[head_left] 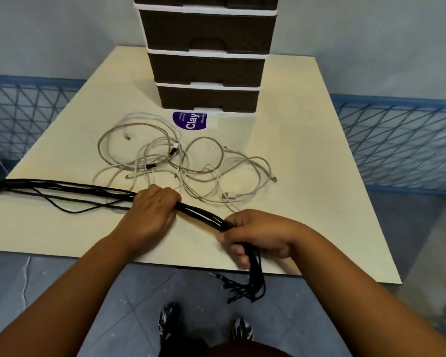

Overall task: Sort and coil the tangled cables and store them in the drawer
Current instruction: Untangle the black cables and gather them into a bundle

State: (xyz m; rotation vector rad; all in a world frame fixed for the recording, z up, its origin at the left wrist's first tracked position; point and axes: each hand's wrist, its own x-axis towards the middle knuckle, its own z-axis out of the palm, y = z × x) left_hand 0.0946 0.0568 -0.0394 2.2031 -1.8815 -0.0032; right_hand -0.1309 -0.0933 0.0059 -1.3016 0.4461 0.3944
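**Black cables gripped in both hands, white tangle behind**

Left hand (153,210) curled over the bundle of black cables (198,214), knuckles up, pressing it near the table (307,155). Right hand (258,234) wrapped round the same bundle just beside the front edge, fingers closed on it. Between the two hands, strands drawn together into one straight, glossy run. Left of the left hand, strands fanning apart across the table and off its left edge. Below the right hand, plug ends (242,288) dangling past the table edge above the floor.

Just behind the hands, white cables (180,161) lying in loose overlapping loops, still tangled, connectors scattered among them. Nearest loops lying close to the left hand's knuckles, not clearly touching.

Farther back, a dark drawer tower (207,70) with white frames standing on the table, all visible drawers closed. At its foot, a purple sticker (189,121). Blue mesh fencing (402,140) on either side of the table. Two shoes (169,320) on the tiled floor below.
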